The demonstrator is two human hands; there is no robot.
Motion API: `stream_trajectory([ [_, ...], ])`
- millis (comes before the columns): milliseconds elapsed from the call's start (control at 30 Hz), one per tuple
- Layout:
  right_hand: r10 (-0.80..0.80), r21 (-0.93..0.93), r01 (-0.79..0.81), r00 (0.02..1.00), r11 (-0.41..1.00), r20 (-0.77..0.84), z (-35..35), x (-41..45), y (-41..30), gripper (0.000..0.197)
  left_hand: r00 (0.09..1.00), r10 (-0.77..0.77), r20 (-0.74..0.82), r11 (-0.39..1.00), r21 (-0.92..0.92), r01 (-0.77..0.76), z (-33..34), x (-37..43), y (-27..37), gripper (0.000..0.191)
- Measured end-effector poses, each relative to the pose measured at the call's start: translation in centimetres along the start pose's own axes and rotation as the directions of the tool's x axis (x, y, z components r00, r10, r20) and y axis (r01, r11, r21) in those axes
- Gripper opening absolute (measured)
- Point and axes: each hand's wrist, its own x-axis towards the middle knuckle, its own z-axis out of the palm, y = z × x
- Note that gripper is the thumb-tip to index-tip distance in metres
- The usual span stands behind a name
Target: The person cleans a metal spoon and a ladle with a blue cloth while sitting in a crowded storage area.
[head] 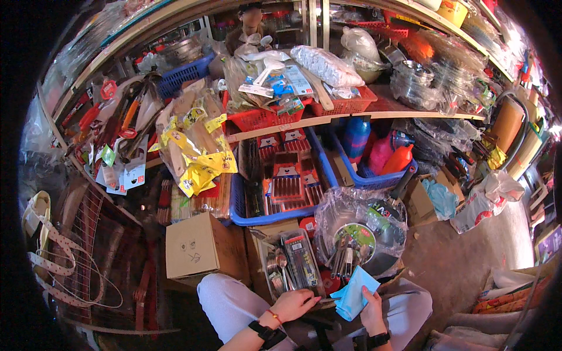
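Observation:
My right hand [372,310] grips a folded light-blue cloth [354,295] above my right knee. At the near edge of a clear plastic box [268,263], my left hand [295,304] is bent with its fingertips pointing right; whether it holds something thin is hard to tell. Inside the box lie metal spoons [282,263] and a dark flat package [303,259] bearing writing. Just beyond the cloth, several pieces of metal cutlery [344,259] rest on a plastic-wrapped frying pan [388,228] with a printed label.
A cardboard box [193,248] stands left of the plastic box. Behind it, a blue basket [281,219] holds red-and-brown packages [287,175]. Another blue basket [382,180] holds bottles. A wooden shelf edge [303,125] crosses above, loaded with red baskets [263,119]. A person [251,26] appears at the back.

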Motion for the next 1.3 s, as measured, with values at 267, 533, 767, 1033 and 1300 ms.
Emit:
stream_trajectory([
  [267,-0.057,-0.009,0.057,0.998,0.998,0.018,-0.5,0.7,0.7,0.028,1.0,0.004,0.016,1.0,0.021,-0.005,0.5,0.2,-1.1,0.036],
  [533,0.045,0.048,-0.046,0.999,0.998,0.029,1.1,-1.2,-1.9,0.033,0.994,0.106,-0.012,0.994,-0.026,-0.106,0.6,1.0,-0.6,0.038],
  [767,0.007,-0.004,-0.006,0.999,1.0,0.05,1.1,-0.9,0.3,0.031,0.998,0.015,-0.06,0.997,-0.071,-0.019,0.5,-0.9,0.5,0.029],
  [1033,0.075,-0.055,-0.071,0.994,0.996,0.078,-0.9,-0.8,-0.6,0.034,0.987,0.079,0.142,0.985,-0.164,-0.055,-0.1,-0.2,0.7,0.034],
  [1300,-0.08,-0.073,0.083,0.996,0.994,0.049,-1.4,-0.9,-0.4,0.035,0.967,-0.063,0.248,0.982,-0.156,0.104,1.7,-0.1,0.3,0.024],
])
